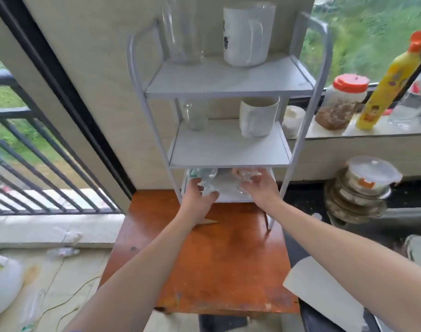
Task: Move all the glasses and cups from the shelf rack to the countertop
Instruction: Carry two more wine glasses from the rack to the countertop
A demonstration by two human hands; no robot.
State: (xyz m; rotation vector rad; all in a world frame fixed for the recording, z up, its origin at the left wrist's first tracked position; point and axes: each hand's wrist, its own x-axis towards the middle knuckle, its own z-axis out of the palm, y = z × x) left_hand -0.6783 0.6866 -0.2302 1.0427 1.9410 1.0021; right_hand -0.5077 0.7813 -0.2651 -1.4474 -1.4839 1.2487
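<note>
A grey three-tier shelf rack (228, 88) stands on a brown wooden table (211, 259). The top tier carries a clear glass jug (180, 32) and a large white mug (247, 34). On the middle tier are a small clear glass (196, 116) and a white cup (258, 116). Both hands reach into the bottom tier. My left hand (197, 196) is closed around a clear glass (205, 179) at the left. My right hand (261, 188) grips a second clear stemmed glass (246, 177) at the right. The middle shelf partly hides both glasses.
A window ledge at right holds a small white jar (293, 119), an orange-lidded jar (341, 101) and a yellow bottle (391, 80). A stack of dirty bowls (362, 192) sits on the dark countertop (408, 200). A railed balcony door is at left.
</note>
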